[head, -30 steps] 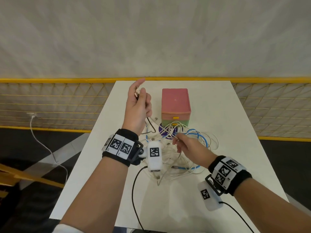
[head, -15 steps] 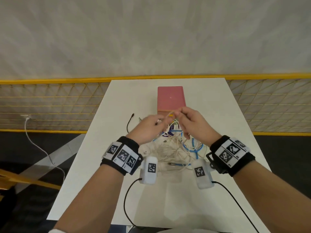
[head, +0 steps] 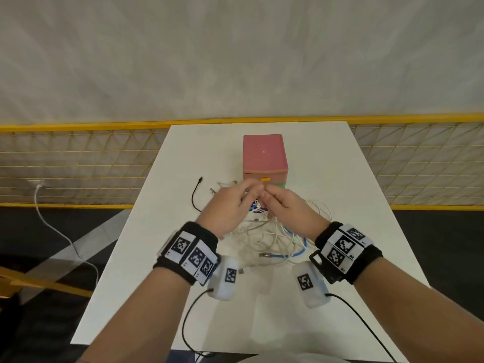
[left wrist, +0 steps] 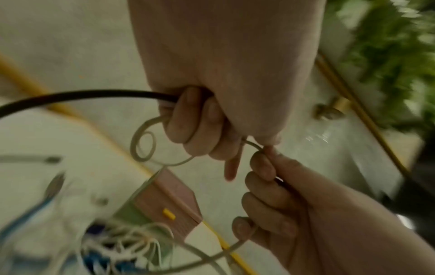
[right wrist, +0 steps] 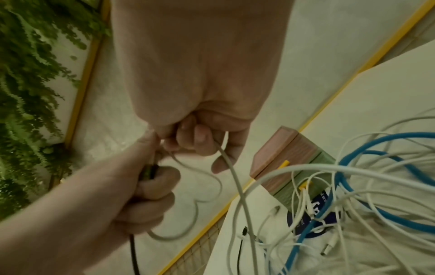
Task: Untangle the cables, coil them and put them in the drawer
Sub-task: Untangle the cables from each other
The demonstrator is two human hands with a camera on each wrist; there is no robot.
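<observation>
Bench (head: 327, 179): white, smooth, matte, rectangular; its far edge meets a yellow rail (head: 78, 125) with yellow wire mesh below, and a pale textured wall rises behind. Dark floor to either side of the bench; a white cord (head: 52, 226) trails over the floor on my left.

Drawer box (head: 264, 155): landmark, standing at the middle far part of the bench. Blocky, pink top and upper drawer with a small yellow pull, green tier beneath. Both drawers look closed.

Cable tangle (head: 272, 237): just in front of the drawer box, toward me. Thin white cords, round and glossy, looped over one another, with a thicker blue cable (head: 296, 254) threaded through and a metal plug at its near end. A dark blue round item lies under the loops against the box's foot; I cannot tell what it is.

Black cable (head: 195, 195): thin; one end lies loose on the bench left of the drawer box, plug pointing away from me.

My left hand (head: 230, 205): raised in front of the drawer box, fingers curled round the black cable and a pale cord (left wrist: 143, 147) that forms small rings beside the knuckles.

My right hand (head: 285, 208): touching the left at the fingertips, fingers curled, pinching the same pale cord, which hangs to the tangle.

Open room: bare bench on both sides of the drawer box and in front of the tangle.
</observation>
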